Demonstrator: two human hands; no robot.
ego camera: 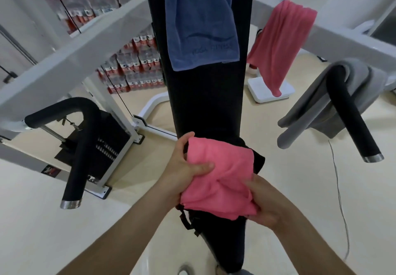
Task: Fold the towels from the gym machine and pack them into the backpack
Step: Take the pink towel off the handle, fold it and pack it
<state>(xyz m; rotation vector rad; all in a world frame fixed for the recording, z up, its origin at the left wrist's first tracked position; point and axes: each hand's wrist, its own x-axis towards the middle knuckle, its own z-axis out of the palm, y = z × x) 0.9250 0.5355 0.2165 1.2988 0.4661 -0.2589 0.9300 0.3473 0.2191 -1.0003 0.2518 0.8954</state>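
A folded pink towel (220, 176) sits on the black backpack (258, 160), which rests on the machine's black padded seat (205, 103). My left hand (184, 167) grips the towel's left edge, thumb on top. My right hand (265, 204) grips its lower right corner. Higher up the seat back hangs a blue towel (201, 21). A second pink towel (278, 43) drapes over the white frame at upper right. A grey towel (325, 105) hangs over the right black handle (347, 111).
The left black handle (79, 146) juts out beside the weight stack (109, 144). White frame beams (70, 56) cross on both sides. Packs of bottles (137, 68) are stacked behind. A white scale (270, 90) and a thin cable (338, 189) lie on the floor.
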